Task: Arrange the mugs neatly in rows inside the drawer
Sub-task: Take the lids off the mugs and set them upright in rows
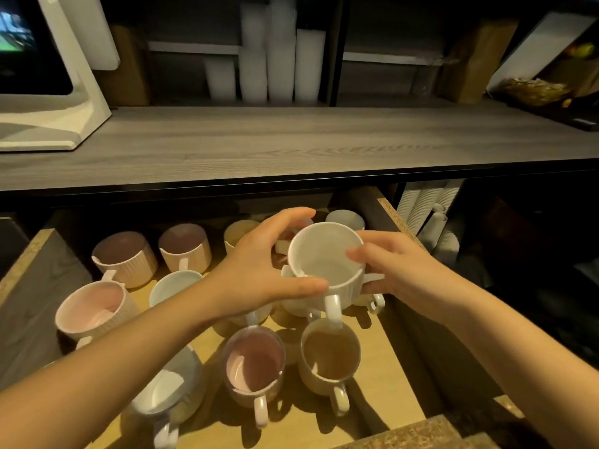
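A white ribbed mug [325, 260] is lifted above the open drawer [387, 377], its handle pointing toward me. My left hand [259, 270] grips its left side, thumb along the front wall. My right hand [393, 265] holds its right side. Under it sit other white mugs [372, 301], partly hidden. Several mugs stand in the drawer: pink ones [124, 257] [186, 246] at the back, a pink one [90, 311] at the left, a pale blue one [173, 286], a pink-lined one [254, 367], a beige one [329, 354] and a white one [165, 390] under my left forearm.
A grey wooden counter [291, 140] overhangs the drawer's back. A white appliance [55, 102] stands on it at the left, and stacked white cups [282, 59] fill the shelf behind. Sleeves of paper cups [428, 209] lie right of the drawer.
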`<control>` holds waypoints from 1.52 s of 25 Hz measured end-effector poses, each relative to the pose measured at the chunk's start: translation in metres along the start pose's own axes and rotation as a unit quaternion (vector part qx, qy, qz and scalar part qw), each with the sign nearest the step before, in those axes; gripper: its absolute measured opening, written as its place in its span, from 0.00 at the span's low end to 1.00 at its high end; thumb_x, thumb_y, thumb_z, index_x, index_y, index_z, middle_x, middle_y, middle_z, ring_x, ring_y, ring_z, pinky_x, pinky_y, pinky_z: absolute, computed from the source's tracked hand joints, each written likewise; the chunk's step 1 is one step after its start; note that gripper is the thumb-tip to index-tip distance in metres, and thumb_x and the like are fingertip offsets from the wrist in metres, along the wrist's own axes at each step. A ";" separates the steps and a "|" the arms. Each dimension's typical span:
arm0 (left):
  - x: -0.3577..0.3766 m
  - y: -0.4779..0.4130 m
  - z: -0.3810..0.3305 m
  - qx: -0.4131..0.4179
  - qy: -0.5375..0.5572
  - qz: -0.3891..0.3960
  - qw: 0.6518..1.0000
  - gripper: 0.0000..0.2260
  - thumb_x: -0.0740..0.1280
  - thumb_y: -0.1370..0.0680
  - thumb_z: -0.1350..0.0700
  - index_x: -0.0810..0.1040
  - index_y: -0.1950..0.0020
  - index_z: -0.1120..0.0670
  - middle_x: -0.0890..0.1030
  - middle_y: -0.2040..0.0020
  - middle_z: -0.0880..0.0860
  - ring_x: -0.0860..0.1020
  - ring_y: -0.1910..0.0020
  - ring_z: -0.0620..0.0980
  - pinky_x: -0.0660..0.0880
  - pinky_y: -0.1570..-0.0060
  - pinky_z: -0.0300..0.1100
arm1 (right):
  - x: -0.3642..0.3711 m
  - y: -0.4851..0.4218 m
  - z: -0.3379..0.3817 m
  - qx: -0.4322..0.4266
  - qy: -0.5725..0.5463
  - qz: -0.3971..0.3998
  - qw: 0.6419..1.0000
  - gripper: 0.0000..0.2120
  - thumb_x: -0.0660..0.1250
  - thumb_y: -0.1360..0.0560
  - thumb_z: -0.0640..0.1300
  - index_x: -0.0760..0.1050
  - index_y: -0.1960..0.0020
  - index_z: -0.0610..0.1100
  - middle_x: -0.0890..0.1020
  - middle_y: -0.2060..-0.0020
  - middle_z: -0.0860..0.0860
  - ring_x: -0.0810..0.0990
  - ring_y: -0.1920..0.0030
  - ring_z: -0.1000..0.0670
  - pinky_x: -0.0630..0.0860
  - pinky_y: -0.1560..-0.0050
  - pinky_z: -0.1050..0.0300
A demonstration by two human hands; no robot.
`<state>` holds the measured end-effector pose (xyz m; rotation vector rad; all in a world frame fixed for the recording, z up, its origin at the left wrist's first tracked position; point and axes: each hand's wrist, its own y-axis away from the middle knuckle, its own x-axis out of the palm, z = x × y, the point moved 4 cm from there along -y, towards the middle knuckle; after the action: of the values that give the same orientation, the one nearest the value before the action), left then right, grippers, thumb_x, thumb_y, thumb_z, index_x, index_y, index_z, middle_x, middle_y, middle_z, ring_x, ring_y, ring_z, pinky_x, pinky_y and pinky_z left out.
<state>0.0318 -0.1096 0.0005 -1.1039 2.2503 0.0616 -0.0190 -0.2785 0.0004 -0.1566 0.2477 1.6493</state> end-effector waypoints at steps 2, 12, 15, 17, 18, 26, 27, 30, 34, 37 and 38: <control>0.003 0.002 0.008 -0.006 0.047 0.045 0.998 0.38 0.76 0.37 0.45 0.61 0.32 0.38 0.70 0.36 0.37 0.70 0.37 0.36 0.72 0.42 0.30 | -0.006 0.001 -0.008 0.046 -0.082 -0.009 0.996 0.07 0.64 0.24 0.48 0.78 0.48 0.54 0.82 0.51 0.52 0.81 0.48 0.49 0.81 0.54 0.58; 0.038 -0.017 0.007 0.017 0.041 0.063 0.997 0.34 0.78 0.36 0.49 0.66 0.35 0.40 0.74 0.42 0.39 0.74 0.44 0.37 0.77 0.49 0.33 | -0.030 0.021 0.004 0.025 0.182 0.033 0.982 0.32 0.70 0.34 0.61 0.64 0.32 0.59 0.75 0.45 0.64 0.76 0.44 0.58 0.78 0.49 0.62; 0.060 -0.021 0.002 0.028 0.004 0.094 0.995 0.36 0.78 0.35 0.48 0.63 0.32 0.41 0.73 0.40 0.39 0.73 0.42 0.39 0.77 0.47 0.36 | -0.030 0.026 0.007 0.005 0.362 0.022 0.932 0.38 0.74 0.36 0.58 0.62 0.30 0.54 0.73 0.44 0.58 0.74 0.45 0.56 0.76 0.46 0.59; 0.073 -0.020 0.005 0.004 -0.009 0.141 0.990 0.39 0.76 0.34 0.47 0.57 0.30 0.40 0.70 0.35 0.41 0.71 0.38 0.41 0.76 0.42 0.41 | -0.029 0.027 0.006 0.015 0.451 0.005 0.893 0.39 0.73 0.37 0.60 0.62 0.30 0.52 0.74 0.44 0.56 0.74 0.48 0.55 0.77 0.49 0.58; 0.079 -0.019 0.009 -0.009 -0.028 0.173 0.984 0.41 0.75 0.32 0.46 0.53 0.28 0.40 0.67 0.31 0.42 0.68 0.34 0.42 0.73 0.38 0.43 | -0.029 0.027 0.003 0.028 0.512 -0.001 0.859 0.40 0.72 0.37 0.63 0.61 0.30 0.52 0.74 0.44 0.55 0.74 0.49 0.54 0.77 0.51 0.57; 0.090 0.010 0.034 -0.005 -0.331 0.245 0.911 0.38 0.68 0.29 0.39 0.52 0.25 0.45 0.56 0.24 0.46 0.55 0.26 0.49 0.55 0.29 0.47 | -0.017 0.019 -0.046 0.078 0.710 0.073 0.697 0.36 0.67 0.37 0.70 0.70 0.38 0.48 0.80 0.51 0.52 0.75 0.56 0.52 0.70 0.60 0.60; 0.091 0.011 0.036 -0.007 -0.330 0.247 0.911 0.38 0.68 0.29 0.38 0.53 0.25 0.44 0.57 0.24 0.46 0.56 0.26 0.49 0.55 0.29 0.47 | -0.014 0.017 -0.050 0.077 0.716 0.082 0.688 0.35 0.68 0.36 0.69 0.71 0.38 0.47 0.80 0.51 0.51 0.75 0.56 0.52 0.69 0.59 0.60; 0.092 0.013 0.041 -0.005 -0.330 0.251 0.910 0.38 0.68 0.30 0.36 0.54 0.26 0.43 0.59 0.25 0.46 0.57 0.27 0.49 0.55 0.29 0.48 | -0.009 0.014 -0.064 0.107 0.707 0.115 0.690 0.35 0.71 0.35 0.63 0.69 0.36 0.44 0.78 0.48 0.48 0.76 0.53 0.50 0.70 0.59 0.59; 0.094 0.016 0.044 0.010 -0.339 0.249 0.907 0.40 0.70 0.31 0.38 0.53 0.26 0.43 0.59 0.25 0.46 0.57 0.27 0.49 0.56 0.29 0.48 | -0.007 0.013 -0.072 0.117 0.690 0.115 0.705 0.38 0.72 0.34 0.60 0.64 0.32 0.42 0.76 0.44 0.47 0.75 0.48 0.48 0.72 0.55 0.59; 0.095 0.016 0.043 0.012 -0.346 0.247 0.905 0.40 0.70 0.31 0.38 0.54 0.25 0.44 0.60 0.26 0.47 0.57 0.28 0.50 0.56 0.29 0.48 | -0.004 0.014 -0.074 0.106 0.696 0.114 0.700 0.37 0.72 0.33 0.59 0.64 0.31 0.42 0.76 0.44 0.46 0.74 0.48 0.48 0.71 0.57 0.59; 0.094 0.016 0.041 0.013 -0.350 0.251 0.902 0.40 0.70 0.31 0.38 0.54 0.25 0.44 0.60 0.25 0.47 0.57 0.27 0.50 0.56 0.29 0.48 | -0.004 0.015 -0.073 0.106 0.698 0.114 0.699 0.37 0.72 0.32 0.59 0.63 0.31 0.42 0.76 0.44 0.46 0.75 0.48 0.48 0.70 0.57 0.59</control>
<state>-0.0014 -0.1528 -0.0881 -0.3528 1.7894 0.5486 -0.0366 -0.3020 -0.0686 -1.2536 1.6583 1.3890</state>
